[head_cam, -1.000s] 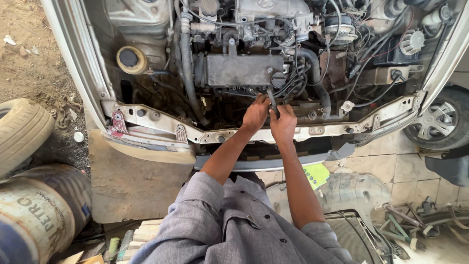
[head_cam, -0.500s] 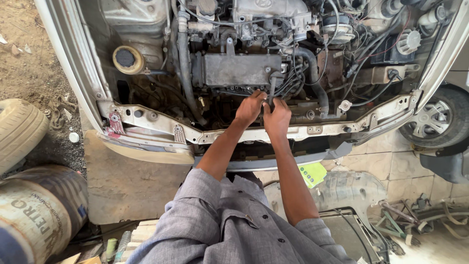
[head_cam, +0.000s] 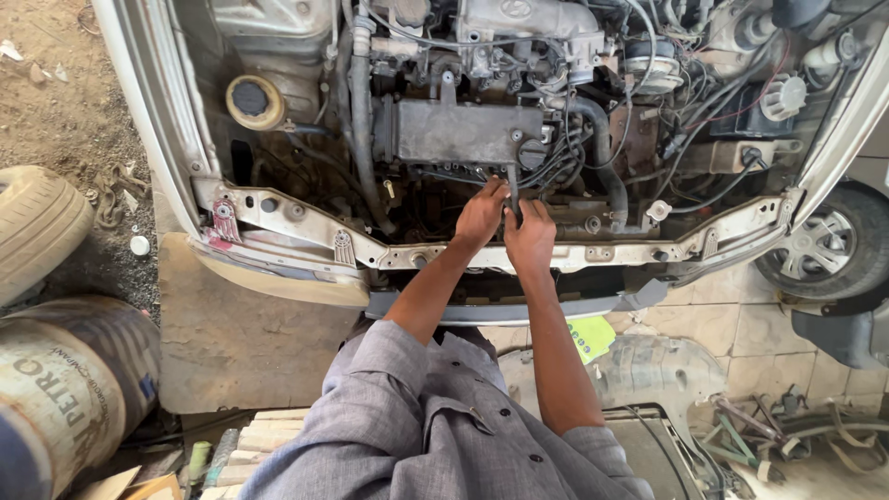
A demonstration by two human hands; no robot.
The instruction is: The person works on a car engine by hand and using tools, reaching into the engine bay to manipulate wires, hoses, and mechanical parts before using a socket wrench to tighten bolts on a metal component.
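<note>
Outdoor yard in daylight: bare dirt ground [head_cam: 56,102] at upper left, a worn tyre [head_cam: 32,227] and a metal drum [head_cam: 65,389] at left, pale tiled floor [head_cam: 741,324] at right, a car wheel [head_cam: 824,245] beside it, and scrap cables [head_cam: 796,435] at lower right.

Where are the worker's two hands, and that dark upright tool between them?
left hand [head_cam: 480,215], head view, back of the hand
right hand [head_cam: 530,239], head view, back of the hand
dark tool [head_cam: 512,182], head view, upper shaft
</note>
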